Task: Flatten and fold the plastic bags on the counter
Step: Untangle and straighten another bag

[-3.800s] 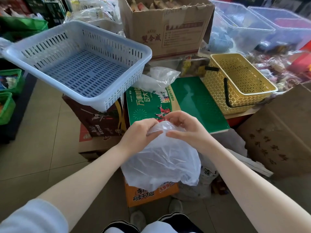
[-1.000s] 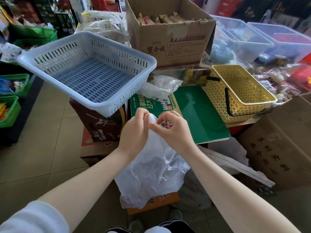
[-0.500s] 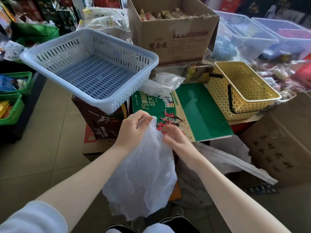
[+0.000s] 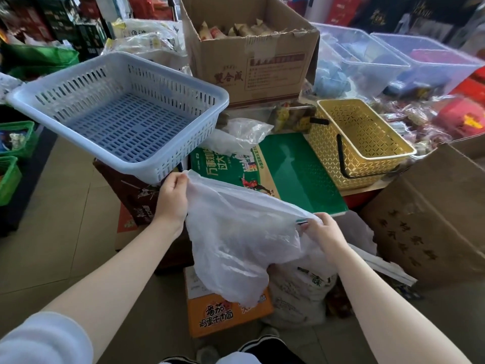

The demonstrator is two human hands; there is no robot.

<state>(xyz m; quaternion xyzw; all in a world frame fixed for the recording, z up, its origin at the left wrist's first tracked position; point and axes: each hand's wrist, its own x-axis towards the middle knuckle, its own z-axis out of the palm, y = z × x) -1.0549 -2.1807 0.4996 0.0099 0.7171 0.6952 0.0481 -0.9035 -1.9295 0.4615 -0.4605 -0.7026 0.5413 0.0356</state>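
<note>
Hands now pulled apart: left grip (image 4: 172, 198) and right grip (image 4: 319, 228) pinching bag (image 4: 236, 240) edge, stretched taut; flattening underway.

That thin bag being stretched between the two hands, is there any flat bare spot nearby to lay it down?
The plain right part of the green box, between the crumpled bag and the gold basket, looks free. The blue basket also shows a bare floor. Behind, the cardboard box and clear bins crowd everything.

Thin translucent crinkled plastic bag (image 4: 236, 237), glossy green carton (image 4: 296, 169), perforated plastic basket (image 4: 118, 101)
</note>
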